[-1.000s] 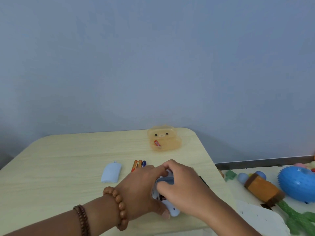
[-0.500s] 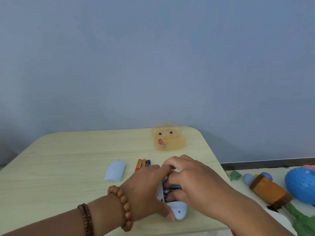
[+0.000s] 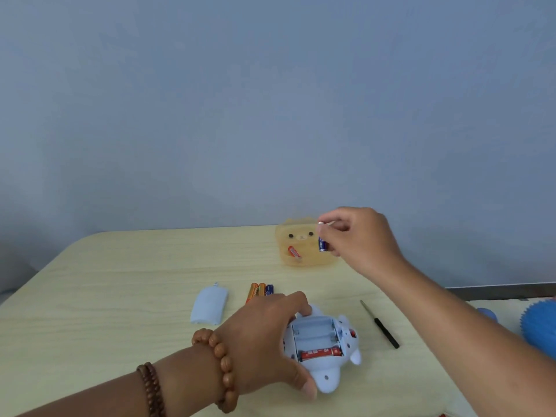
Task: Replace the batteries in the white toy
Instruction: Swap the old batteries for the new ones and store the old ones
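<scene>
Lifted away from the toy (image 3: 323, 344), my right hand (image 3: 358, 239) now pinches a blue battery (image 3: 322, 244) over the orange box (image 3: 304, 246), right of centre. Left hand (image 3: 264, 335) grips the toy on the desk (image 3: 120, 290); one red battery (image 3: 320, 353) seemingly remains inside.

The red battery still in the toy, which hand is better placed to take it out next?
Probably the right hand, once it drops the blue battery it holds over the orange box. The left hand grips the toy, steadying it around the red battery.
</scene>
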### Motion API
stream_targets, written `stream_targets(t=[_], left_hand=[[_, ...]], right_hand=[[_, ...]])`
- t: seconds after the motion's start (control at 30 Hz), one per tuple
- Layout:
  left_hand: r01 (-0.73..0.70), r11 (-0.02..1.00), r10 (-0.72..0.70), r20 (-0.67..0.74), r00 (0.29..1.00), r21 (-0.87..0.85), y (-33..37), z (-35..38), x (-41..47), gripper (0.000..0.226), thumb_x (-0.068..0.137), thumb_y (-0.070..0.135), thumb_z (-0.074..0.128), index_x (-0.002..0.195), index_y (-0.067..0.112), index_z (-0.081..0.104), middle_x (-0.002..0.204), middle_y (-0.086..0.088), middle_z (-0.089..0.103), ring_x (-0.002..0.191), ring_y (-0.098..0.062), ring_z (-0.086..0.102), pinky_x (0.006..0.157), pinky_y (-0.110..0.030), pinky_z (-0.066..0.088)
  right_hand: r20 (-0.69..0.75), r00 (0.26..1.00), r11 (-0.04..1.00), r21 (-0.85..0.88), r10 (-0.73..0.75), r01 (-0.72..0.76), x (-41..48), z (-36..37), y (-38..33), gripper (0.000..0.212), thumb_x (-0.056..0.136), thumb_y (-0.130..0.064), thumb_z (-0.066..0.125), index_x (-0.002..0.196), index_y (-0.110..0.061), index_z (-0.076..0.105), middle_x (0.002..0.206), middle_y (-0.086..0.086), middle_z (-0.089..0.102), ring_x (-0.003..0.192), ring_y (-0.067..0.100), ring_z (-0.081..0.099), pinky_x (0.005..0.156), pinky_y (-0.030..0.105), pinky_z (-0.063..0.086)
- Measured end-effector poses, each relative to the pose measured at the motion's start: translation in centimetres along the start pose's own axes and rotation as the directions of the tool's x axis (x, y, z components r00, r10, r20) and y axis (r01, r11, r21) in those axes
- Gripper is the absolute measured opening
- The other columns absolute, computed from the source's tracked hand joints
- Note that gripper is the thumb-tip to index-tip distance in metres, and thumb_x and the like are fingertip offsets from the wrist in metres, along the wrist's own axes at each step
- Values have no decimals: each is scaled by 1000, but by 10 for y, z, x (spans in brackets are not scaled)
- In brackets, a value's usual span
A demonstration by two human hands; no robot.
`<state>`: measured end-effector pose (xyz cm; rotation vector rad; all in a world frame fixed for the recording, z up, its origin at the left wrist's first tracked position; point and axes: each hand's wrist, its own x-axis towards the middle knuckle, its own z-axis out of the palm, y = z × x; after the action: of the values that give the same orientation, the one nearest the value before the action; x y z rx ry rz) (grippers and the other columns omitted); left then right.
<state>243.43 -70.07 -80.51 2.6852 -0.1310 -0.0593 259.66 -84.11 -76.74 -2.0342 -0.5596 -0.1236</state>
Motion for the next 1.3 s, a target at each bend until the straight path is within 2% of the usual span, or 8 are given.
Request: stream_targets(t=[0.23, 0.4, 0.7, 0.9, 1.03, 1.1, 1.23, 1.3], left_hand=[[8, 1000, -8, 10, 1000, -21, 1, -2, 4, 80, 56, 59, 88, 122, 38, 48, 108, 17, 59, 95, 0, 55, 83, -22, 49], [2, 999, -2, 5, 1000, -50, -1, -3, 5, 80, 58, 57, 89, 123, 35, 48, 111, 13, 61, 98, -5, 56, 89, -31, 51], [-8, 999, 7, -27, 1000, -38, -9, 2, 12, 80, 57, 57, 89, 122, 35, 48, 108, 14, 61, 97, -7, 57, 88, -32, 51], [-9, 1000, 8, -25, 1000, -22, -11, -2, 10, 81, 56, 59, 88, 123, 37, 49, 108, 15, 61, 96, -4, 55, 86, -26, 50], [5, 1000, -5, -26, 1000, -26, -12, -5, 9, 83, 57, 56, 89, 127, 35, 49, 110, 10, 64, 96, -8, 57, 87, -29, 51], [2, 1000, -3, -31, 1000, -31, -11, -5, 9, 84, 57, 55, 89, 127, 35, 48, 111, 10, 64, 94, -8, 57, 86, -26, 50], [-20, 999, 20, 14, 1000, -45, -9, -5, 9, 84, 61, 48, 90, 132, 38, 46, 118, 14, 62, 99, -4, 57, 88, -21, 49], [-18, 997, 21, 35, 999, -70, -4, -7, 7, 83, 64, 48, 88, 134, 39, 44, 119, 17, 60, 101, 0, 59, 90, -21, 50]], right_hand=[[45, 999, 971, -241, 4, 7, 55, 49, 23, 15, 83, -21, 73, 98, -22, 76, 95, -1, 75, 84, 18, 70, 72, 31, 58], [114, 991, 930, -367, 65, -19, 59, 63, 40, 5, 75, -22, 73, 80, -23, 75, 85, -4, 74, 79, 21, 71, 72, 38, 62], [236, 969, 856, -483, -73, 182, 44, 60, 51, 20, 90, -40, 68, 84, -23, 76, 90, -4, 60, 83, 19, 62, 73, 41, 58], [209, 975, 980, -162, -81, 116, 5, 14, 27, 27, 93, -45, 65, 113, -30, 72, 115, -14, 65, 98, 3, 65, 82, 24, 48], [570, 822, 999, 26, 4, -22, -73, -36, 18, 72, 62, -69, 79, 129, -56, 54, 125, -35, 59, 116, -12, 58, 90, 17, 48], [617, 786, 998, -14, -36, 57, -103, -37, 31, 86, 60, -59, 89, 135, -54, 47, 134, -36, 52, 123, -9, 55, 96, 19, 49], [368, 923, 990, 117, -114, 75, -126, -20, 52, 66, 71, -11, 89, 119, -48, 64, 123, -19, 63, 95, 11, 70, 78, 25, 58], [322, 941, 983, 175, -105, 50, -128, -17, 55, 65, 70, -6, 88, 115, -47, 66, 120, -15, 67, 88, 14, 71, 74, 25, 59]])
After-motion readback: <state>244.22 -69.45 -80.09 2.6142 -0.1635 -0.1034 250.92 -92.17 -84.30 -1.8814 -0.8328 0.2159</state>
